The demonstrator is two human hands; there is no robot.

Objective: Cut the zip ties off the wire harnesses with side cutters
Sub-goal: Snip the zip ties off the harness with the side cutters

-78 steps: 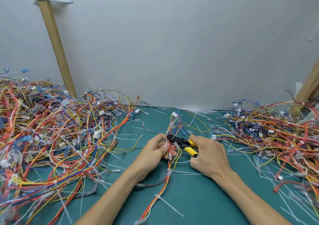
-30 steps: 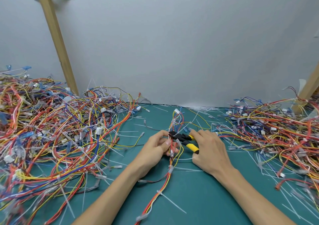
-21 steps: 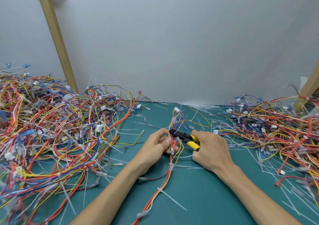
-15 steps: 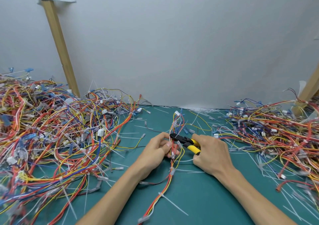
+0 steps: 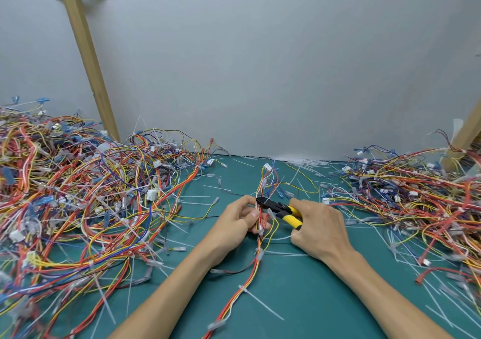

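A red, yellow and white wire harness [image 5: 251, 276] runs down the middle of the green mat. My left hand [image 5: 235, 221] pinches the harness between thumb and fingers. My right hand [image 5: 318, 225] grips the yellow-handled side cutters [image 5: 279, 208]. Their black jaws sit against the harness just above my left fingertips. A white zip tie [image 5: 242, 288] with a long tail wraps the harness lower down, nearer to me.
A large tangled pile of wire harnesses [image 5: 78, 198] fills the left side. Another pile [image 5: 416, 198] lies on the right. Cut zip ties and loose terminals litter the green mat [image 5: 312, 299]. Two wooden posts [image 5: 88, 60] lean on the grey wall.
The view has shifted a little. Both hands stay at the same spot on the harness, with the cutter jaws against the wires throughout.
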